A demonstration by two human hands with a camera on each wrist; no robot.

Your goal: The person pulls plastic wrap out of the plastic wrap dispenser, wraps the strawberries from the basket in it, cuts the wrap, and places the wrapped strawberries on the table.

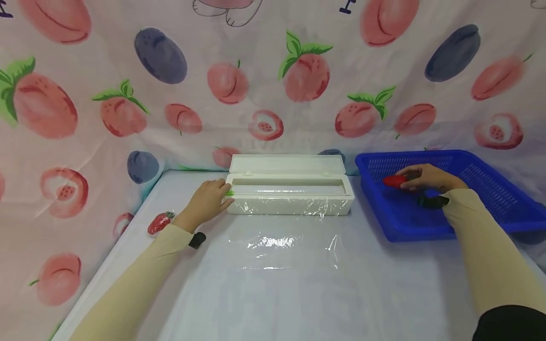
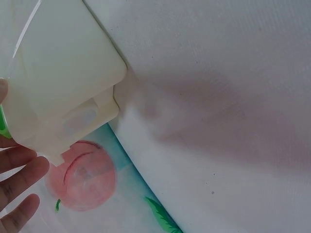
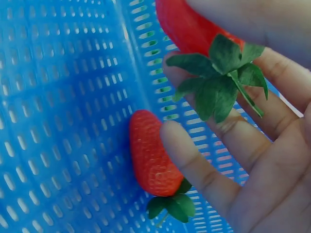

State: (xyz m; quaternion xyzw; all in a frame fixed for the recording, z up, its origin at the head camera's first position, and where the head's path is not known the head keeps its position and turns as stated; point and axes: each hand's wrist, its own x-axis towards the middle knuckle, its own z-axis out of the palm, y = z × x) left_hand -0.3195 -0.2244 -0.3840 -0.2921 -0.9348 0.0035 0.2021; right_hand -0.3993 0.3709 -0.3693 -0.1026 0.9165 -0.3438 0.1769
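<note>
We find a white table (image 1: 294, 303) in use. Directly on it, toward the back, we note a white box (image 1: 290, 207), its lid raised. Clear film (image 1: 273, 243) extends from the box's front onto the table. We record one red strawberry (image 1: 159, 223) near the left edge and a blue basket (image 1: 420, 234) at right.

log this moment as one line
left hand: at white box's left end; right hand: holds strawberry at blue basket; second strawberry: in basket; third strawberry: on table; box lid: open; clear film: on table

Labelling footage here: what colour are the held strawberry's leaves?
Green leaves, clearest in the right wrist view.
</note>
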